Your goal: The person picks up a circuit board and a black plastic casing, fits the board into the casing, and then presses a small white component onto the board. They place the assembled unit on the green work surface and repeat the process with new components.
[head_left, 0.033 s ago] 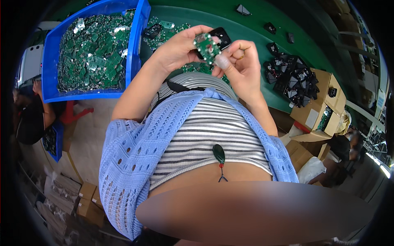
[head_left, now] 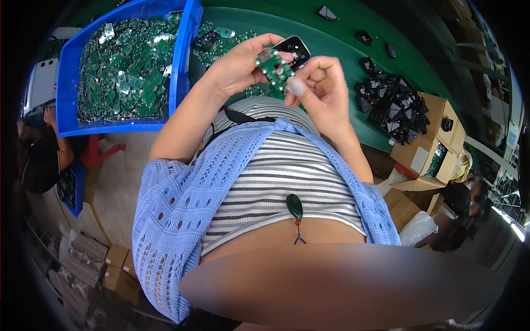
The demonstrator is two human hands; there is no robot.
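My left hand [head_left: 238, 67] is closed round a small black plastic casing [head_left: 298, 51], its thumb tip lying on the casing. A green circuit board [head_left: 277, 68] with bright components along its edge is tilted in front of that hand, overlapping part of the casing. The thumb of my right hand [head_left: 324, 88] presses on the board's lower right end, with the fingers curled behind. Whether the board is still joined to the casing is hidden. Below and behind both hands lie loose green boards [head_left: 260, 90] on the green tabletop [head_left: 251, 22].
A blue bin [head_left: 118, 130] full of green boards stands at the left. To the right is a pile of black casings [head_left: 395, 105], with a few single casings [head_left: 362, 37] farther back. An open cardboard box [head_left: 417, 149] sits beyond the pile. Another person [head_left: 47, 151] is at far left.
The casing has tipped so more of its inner face shows. The board has shifted slightly left and down, the right hand moving slightly left with it.
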